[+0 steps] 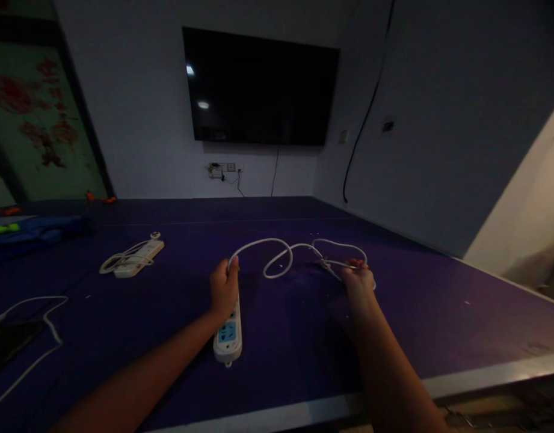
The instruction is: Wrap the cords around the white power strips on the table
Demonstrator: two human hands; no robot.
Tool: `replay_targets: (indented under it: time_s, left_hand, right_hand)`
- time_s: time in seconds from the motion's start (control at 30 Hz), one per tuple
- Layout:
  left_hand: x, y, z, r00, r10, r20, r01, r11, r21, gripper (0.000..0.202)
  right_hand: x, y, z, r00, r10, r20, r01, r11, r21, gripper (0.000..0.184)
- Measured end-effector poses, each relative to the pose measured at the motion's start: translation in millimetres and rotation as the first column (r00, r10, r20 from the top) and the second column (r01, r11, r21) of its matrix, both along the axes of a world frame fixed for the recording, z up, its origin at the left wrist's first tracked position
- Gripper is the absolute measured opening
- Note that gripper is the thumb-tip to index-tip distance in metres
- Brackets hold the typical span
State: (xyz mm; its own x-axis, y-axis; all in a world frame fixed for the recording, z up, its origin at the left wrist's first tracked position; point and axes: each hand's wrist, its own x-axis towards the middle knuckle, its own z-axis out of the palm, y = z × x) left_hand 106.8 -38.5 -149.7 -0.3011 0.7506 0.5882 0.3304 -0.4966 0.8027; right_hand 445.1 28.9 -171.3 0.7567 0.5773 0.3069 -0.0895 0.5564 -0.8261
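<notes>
From my end, the purple table (295, 361) seems to carry the power strip (228, 344), so I guess my left hand (223, 291), fingers wrapped round its far end and the cord (270, 240), steadies it. In my right hand (358, 279), curled fingers grip cord, probably keeping loops together.

text: none legible | green panel (78, 179): red characters (48, 67), too blurred

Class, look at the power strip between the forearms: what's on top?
The left hand covers the far part of the power strip, with the white cord leading from its grip. Nearer, blue sockets show. The surface under the hand is hidden.
</notes>
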Motion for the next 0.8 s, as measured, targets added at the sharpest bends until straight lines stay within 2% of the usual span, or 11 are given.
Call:
replay_targets:
  time_s: [0.2, 0.3, 0.4, 0.5, 0.6, 0.63, 0.67, 0.7, 0.73, 0.77, 0.8]
  left_hand:
    - [-7, 10, -4.7, 0.952, 0.011, 0.307, 0.008, 0.998, -0.062, 0.046]
    - [-7, 13, -5.6, 0.922, 0.002, 0.387, 0.026, 0.997, -0.067, 0.047]
    - [-6, 11, -4.8, 0.943, -0.019, 0.332, 0.041, 0.997, -0.060, 0.046]
    - [-4, 8, -4.0, 0.971, -0.034, 0.238, 0.044, 0.998, -0.036, 0.045]
    - [-2, 5, -4.2, 0.976, -0.074, 0.207, 0.082, 0.996, -0.028, 0.044]
    - [-2, 4, -4.5, 0.975, -0.086, 0.205, 0.094, 0.995, -0.031, 0.044]
    - [-1, 3, -4.8, 0.974, -0.094, 0.204, 0.103, 0.994, -0.034, 0.043]
    - [-1, 3, -5.2, 0.975, -0.100, 0.200, 0.109, 0.993, -0.036, 0.043]
    - [-1, 3, -5.4, 0.976, -0.102, 0.192, 0.111, 0.993, -0.035, 0.042]
    - [-1, 2, -5.6, 0.978, -0.102, 0.183, 0.109, 0.994, -0.030, 0.042]
    - [-2, 3, -5.7, 0.980, -0.097, 0.175, 0.103, 0.994, -0.022, 0.042]
  right_hand:
    - [15, -1, -9.3, 0.988, -0.139, -0.070, 0.129, 0.983, -0.131, 0.029]
    - [14, 0, -8.3, 0.978, -0.204, -0.041, 0.193, 0.964, -0.185, 0.028]
    - [8, 0, -6.6, 0.951, -0.308, 0.015, 0.302, 0.921, -0.245, 0.020]
    - [-2, -6, -1.5, 0.897, -0.430, 0.102, 0.440, 0.850, -0.290, 0.002]
    - [-21, -15, 11.8, 0.813, -0.501, 0.295, 0.572, 0.783, -0.244, 0.024]
    - [-30, -18, 17.7, 0.713, -0.487, 0.505, 0.638, 0.748, -0.180, 0.029]
    - [-41, -21, 23.9, 0.600, -0.438, 0.669, 0.658, 0.746, -0.102, 0.030]
    - [-52, -23, 29.8, 0.511, -0.369, 0.776, 0.622, 0.782, -0.038, 0.029]
    - [-65, -26, 34.9, 0.449, -0.266, 0.853, 0.526, 0.850, -0.012, 0.029]
    - [-77, -29, 39.0, 0.386, -0.115, 0.915, 0.375, 0.926, -0.042, 0.029]
    - [-88, -31, 41.8, 0.306, 0.057, 0.950, 0.210, 0.970, -0.125, 0.030]
